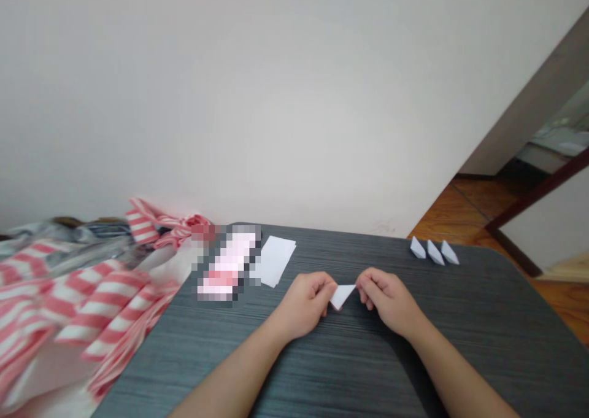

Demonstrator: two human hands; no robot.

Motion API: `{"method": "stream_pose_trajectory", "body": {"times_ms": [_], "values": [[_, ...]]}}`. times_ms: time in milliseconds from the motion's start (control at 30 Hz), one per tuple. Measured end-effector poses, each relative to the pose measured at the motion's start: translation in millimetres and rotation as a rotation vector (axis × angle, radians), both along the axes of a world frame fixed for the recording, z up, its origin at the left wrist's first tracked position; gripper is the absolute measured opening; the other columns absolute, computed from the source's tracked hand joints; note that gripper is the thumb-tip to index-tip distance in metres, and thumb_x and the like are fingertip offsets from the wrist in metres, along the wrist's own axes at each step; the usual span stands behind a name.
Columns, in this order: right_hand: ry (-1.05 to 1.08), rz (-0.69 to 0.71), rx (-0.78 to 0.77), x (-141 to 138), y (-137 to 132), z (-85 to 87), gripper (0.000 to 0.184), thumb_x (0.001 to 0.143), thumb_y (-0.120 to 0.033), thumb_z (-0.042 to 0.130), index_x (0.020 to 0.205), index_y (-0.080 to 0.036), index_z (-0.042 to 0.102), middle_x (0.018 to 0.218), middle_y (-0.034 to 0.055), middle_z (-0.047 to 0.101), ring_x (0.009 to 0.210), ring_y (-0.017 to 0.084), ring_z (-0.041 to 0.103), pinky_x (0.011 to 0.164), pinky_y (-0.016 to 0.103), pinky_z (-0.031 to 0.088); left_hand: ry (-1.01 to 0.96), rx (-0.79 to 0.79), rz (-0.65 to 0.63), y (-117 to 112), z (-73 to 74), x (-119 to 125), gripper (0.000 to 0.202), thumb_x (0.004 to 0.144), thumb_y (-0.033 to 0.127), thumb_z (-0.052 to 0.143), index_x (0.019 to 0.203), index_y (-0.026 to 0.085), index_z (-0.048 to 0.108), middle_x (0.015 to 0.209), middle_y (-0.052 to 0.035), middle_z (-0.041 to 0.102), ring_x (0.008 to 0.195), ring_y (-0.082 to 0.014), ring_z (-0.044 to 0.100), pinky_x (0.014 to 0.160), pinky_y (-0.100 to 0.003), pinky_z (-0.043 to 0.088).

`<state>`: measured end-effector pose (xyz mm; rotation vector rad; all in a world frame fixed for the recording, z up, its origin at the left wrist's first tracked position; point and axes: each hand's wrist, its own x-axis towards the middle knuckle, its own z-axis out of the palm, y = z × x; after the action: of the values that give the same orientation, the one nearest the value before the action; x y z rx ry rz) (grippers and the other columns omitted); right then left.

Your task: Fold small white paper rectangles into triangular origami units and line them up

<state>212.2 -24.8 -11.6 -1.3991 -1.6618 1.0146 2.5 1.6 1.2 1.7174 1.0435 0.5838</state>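
Between my two hands is a small folded piece of white paper (pixel 343 296), roughly triangular with its point toward me. My left hand (pixel 307 301) pinches its left corner between thumb and fingers. At the right corner, the thumb and fingers of my right hand (pixel 385 298) are closed on the paper's tip. The paper is held just over the dark table, and my fingers cover both its ends. Further off to the right stand three folded white paper pieces (pixel 435 252) in a row. To the left lies a small stack of white paper sheets (pixel 276 260).
The dark wood-grained table (pixel 497 338) meets a pale wall (pixel 294 99) at its far edge. A pixelated pink and white object (pixel 230 261) lies at the table's left side. Red-and-white striped cloth (pixel 92 307) is heaped beyond the left edge. Wooden floor (pixel 442 212) shows at right.
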Motion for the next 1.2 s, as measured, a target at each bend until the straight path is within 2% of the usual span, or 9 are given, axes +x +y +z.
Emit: {"method": "stream_pose_trajectory", "body": {"times_ms": [300,533,600,667,767,900,1067,1200], "values": [[-0.102,0.077,0.046,-3.2,-0.9,6.1,0.024,0.091,-0.02,0.051,0.067,-0.019,0.055,0.055,-0.0034,0.055,0.053,0.012,0.051,0.054,0.022,0.038,0.01,0.016,-0.011,-1.1,1.0,0.7,0.033,0.093,0.033,0.046,0.071,0.016,0.061,0.053,0.0028,0.054,0.05,-0.0102,0.049,0.051,-0.02,0.035],[-0.088,0.047,0.075,-2.2,-1.7,5.5,0.024,0.091,-0.021,0.051,0.068,-0.019,0.054,0.057,-0.0034,0.053,0.054,0.012,0.051,0.055,0.023,0.039,0.013,0.052,-0.039,0.6,-0.8,0.4,0.03,0.093,0.032,0.045,0.073,0.016,0.061,0.054,0.0032,0.054,0.052,-0.0105,0.05,0.052,-0.02,0.035],[-0.03,0.052,0.053,-2.1,-2.3,2.9,0.019,0.092,-0.022,0.05,0.074,-0.018,0.058,0.06,-0.0026,0.056,0.054,0.012,0.052,0.055,0.023,0.04,0.01,0.051,-0.037,1.1,-2.3,0.5,0.031,0.094,0.033,0.044,0.073,0.016,0.06,0.054,0.0034,0.054,0.052,-0.0104,0.05,0.053,-0.02,0.035],[0.051,0.068,0.025,-2.0,-2.6,-0.3,0.012,0.091,-0.021,0.051,0.088,-0.018,0.061,0.068,-0.0009,0.062,0.057,0.012,0.055,0.057,0.023,0.043,0.0,0.038,-0.031,1.2,-3.9,0.6,0.032,0.095,0.034,0.043,0.074,0.016,0.06,0.053,0.0036,0.054,0.051,-0.0104,0.049,0.053,-0.02,0.035],[0.112,0.102,0.015,-1.4,-2.5,-3.6,0.015,0.089,-0.019,0.052,0.1,-0.018,0.063,0.076,0.0011,0.067,0.06,0.013,0.059,0.059,0.024,0.045,-0.02,0.01,-0.029,1.0,-5.8,0.7,0.033,0.096,0.035,0.041,0.077,0.016,0.062,0.053,0.0035,0.054,0.051,-0.0106,0.05,0.052,-0.02,0.035],[0.059,0.106,0.051,-0.7,-1.9,-2.2,0.016,0.091,-0.02,0.05,0.087,-0.018,0.065,0.069,0.0011,0.067,0.057,0.013,0.059,0.058,0.024,0.045,-0.028,-0.002,-0.013,0.3,-5.2,0.5,0.034,0.096,0.036,0.042,0.076,0.016,0.061,0.053,0.0035,0.054,0.05,-0.0102,0.049,0.052,-0.02,0.035],[-0.035,0.07,0.051,-1.8,-1.4,1.8,0.019,0.09,-0.021,0.053,0.073,-0.018,0.061,0.062,-0.0008,0.063,0.055,0.012,0.057,0.056,0.023,0.043,-0.014,0.034,-0.019,0.1,-2.4,0.0,0.032,0.095,0.034,0.045,0.074,0.016,0.061,0.054,0.0032,0.055,0.051,-0.0097,0.05,0.053,-0.02,0.036],[-0.058,0.055,0.054,-1.8,-2.3,2.8,0.021,0.09,-0.021,0.052,0.07,-0.018,0.058,0.059,-0.002,0.06,0.053,0.012,0.056,0.056,0.023,0.042,-0.05,0.016,-0.014,0.0,-4.3,0.9,0.028,0.094,0.035,0.047,0.078,0.016,0.061,0.054,0.0034,0.054,0.05,-0.01,0.05,0.051,-0.02,0.036]]}}
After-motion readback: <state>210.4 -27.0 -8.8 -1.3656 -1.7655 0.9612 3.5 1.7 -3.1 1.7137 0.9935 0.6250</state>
